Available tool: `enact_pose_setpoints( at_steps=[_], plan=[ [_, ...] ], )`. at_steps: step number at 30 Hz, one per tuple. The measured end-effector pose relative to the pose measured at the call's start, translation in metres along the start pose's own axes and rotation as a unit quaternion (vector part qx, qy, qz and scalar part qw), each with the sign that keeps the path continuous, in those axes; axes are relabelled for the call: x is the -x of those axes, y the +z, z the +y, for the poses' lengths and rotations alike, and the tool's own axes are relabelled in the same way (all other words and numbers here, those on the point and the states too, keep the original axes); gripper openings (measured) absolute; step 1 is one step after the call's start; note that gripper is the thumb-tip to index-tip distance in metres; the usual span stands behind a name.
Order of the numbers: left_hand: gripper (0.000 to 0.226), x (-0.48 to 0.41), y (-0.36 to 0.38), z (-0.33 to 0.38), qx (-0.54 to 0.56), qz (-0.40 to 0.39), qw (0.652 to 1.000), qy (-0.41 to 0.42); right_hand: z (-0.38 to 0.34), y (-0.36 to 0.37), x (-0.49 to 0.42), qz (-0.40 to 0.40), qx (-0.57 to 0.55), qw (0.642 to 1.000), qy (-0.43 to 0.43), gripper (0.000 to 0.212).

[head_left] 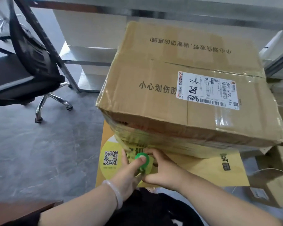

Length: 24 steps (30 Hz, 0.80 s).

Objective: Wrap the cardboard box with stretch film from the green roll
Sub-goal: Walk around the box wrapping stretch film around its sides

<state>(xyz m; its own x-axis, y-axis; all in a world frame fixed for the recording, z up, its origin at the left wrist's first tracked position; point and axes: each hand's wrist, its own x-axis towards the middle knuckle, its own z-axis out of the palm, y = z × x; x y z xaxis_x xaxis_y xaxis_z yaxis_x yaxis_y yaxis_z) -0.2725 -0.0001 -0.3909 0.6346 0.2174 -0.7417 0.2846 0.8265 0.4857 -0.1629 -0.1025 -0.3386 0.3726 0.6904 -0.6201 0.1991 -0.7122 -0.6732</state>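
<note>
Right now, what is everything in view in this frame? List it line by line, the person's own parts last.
cardboard box: one, brown, centre, stacked on a yellow box; film already bands its lower front
shipping label: one, white, on the box top
yellow box: one, printed with a QR code, under the brown box
green roll: one, at the box's lower front, in both hands
office chair: one, black, left
small cartons: several, brown, right edge
bracelet: one, pale, left wrist
left hand: on the roll
right hand: on the roll
</note>
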Motion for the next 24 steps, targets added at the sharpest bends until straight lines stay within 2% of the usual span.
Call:
enact_pose_setpoints(
  at_steps=[3,5,7,9,12,16,19,22,24],
  plan=[
    [0.129,0.004,0.007,-0.009,0.006,-0.004,1.000,0.002,0.012,0.003,0.009,0.004,-0.044,0.999,0.013,0.062],
    [0.125,0.010,0.010,-0.013,0.019,0.004,1.000,0.008,0.015,0.001,0.017,-0.010,-0.050,0.999,-0.007,0.065],
    [0.119,0.016,0.016,-0.019,0.032,0.019,0.999,0.012,0.016,-0.004,0.024,-0.025,-0.014,0.999,-0.038,0.073],
    [0.112,0.020,0.024,-0.025,0.045,0.032,0.998,0.025,0.018,-0.015,0.026,-0.032,0.024,0.997,-0.070,0.072],
    [0.121,0.021,0.041,-0.036,0.058,0.044,0.995,0.063,0.027,-0.035,0.027,-0.080,0.038,0.993,-0.081,0.065],
    [0.120,0.019,0.074,-0.062,0.119,0.087,0.984,0.104,0.040,-0.062,0.036,-0.145,0.076,0.982,-0.095,0.075],
    [0.107,0.023,0.104,-0.083,0.155,0.125,0.972,0.126,0.049,-0.080,0.049,-0.179,0.122,0.965,-0.147,0.087],
    [0.081,0.024,0.133,-0.099,0.196,0.170,0.955,0.142,0.059,-0.096,0.057,-0.189,0.115,0.962,-0.162,0.076],
    [0.079,0.025,0.145,-0.104,0.207,0.186,0.950,0.140,0.064,-0.103,0.062,-0.197,0.094,0.965,-0.142,0.069]
  ],
)
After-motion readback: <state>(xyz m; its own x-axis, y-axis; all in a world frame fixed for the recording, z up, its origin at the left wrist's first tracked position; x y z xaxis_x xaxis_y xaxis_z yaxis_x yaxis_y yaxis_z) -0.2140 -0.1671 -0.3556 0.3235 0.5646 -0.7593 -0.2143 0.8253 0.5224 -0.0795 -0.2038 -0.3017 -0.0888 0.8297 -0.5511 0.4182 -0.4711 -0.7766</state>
